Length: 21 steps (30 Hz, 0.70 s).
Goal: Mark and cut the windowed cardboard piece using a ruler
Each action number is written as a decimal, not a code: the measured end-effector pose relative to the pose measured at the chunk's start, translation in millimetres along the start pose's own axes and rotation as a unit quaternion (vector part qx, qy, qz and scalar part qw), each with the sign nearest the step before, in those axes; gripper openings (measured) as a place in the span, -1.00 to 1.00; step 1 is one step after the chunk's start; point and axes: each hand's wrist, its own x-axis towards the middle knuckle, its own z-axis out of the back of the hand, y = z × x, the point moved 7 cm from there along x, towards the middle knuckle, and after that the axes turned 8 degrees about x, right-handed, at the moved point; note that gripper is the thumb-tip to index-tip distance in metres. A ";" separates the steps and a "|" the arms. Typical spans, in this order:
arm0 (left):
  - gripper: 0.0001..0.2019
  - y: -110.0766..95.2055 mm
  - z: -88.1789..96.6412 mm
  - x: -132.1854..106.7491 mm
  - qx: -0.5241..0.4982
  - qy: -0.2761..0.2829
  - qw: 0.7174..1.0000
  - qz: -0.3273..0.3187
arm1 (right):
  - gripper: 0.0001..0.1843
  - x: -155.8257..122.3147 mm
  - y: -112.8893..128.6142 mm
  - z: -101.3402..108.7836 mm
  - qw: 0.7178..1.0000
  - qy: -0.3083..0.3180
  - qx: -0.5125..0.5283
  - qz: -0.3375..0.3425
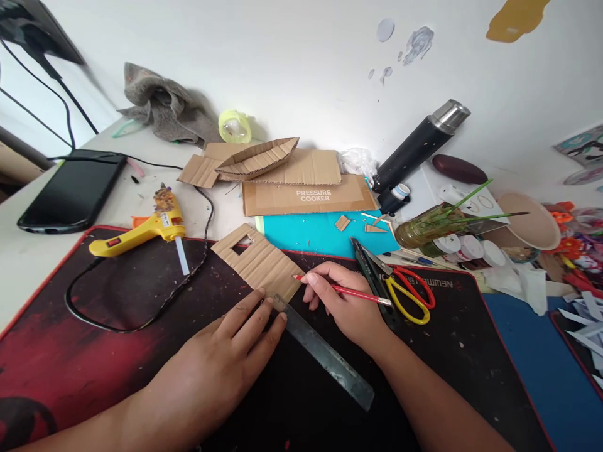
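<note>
A piece of corrugated cardboard [264, 263] with a small square hole near its far left corner lies on the dark mat. My left hand [235, 358] rests flat, fingers stretched out, its fingertips on the cardboard's near edge and the end of a metal ruler [325, 351]. The ruler runs from there toward the lower right across the mat. My right hand [339, 301] is closed round a red pencil [353, 292], whose tip points left at the cardboard's right part. Just right of that hand lie a dark box cutter [370, 270] and scissors [409, 295] with red and yellow handles.
A yellow glue gun [146, 232] with its looping cord lies at left, near a phone [73, 188]. Behind are cardboard pieces [311, 196], a boat-shaped cardboard form [259, 157], a black flask [419, 144] and a brush jar [424, 229]. A dark mat [447, 376] covers the front.
</note>
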 end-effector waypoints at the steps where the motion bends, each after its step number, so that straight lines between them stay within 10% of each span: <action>1: -0.45 0.4 0.8 0.6 0.000 -0.002 1.000 0.001 | -0.69 0.0 0.1 -0.1 1.000 0.001 0.000 0.001; 21: -0.45 0.3 1.5 0.0 0.001 -0.008 1.000 0.004 | -0.75 -0.4 1.7 0.2 1.000 0.005 0.017 0.016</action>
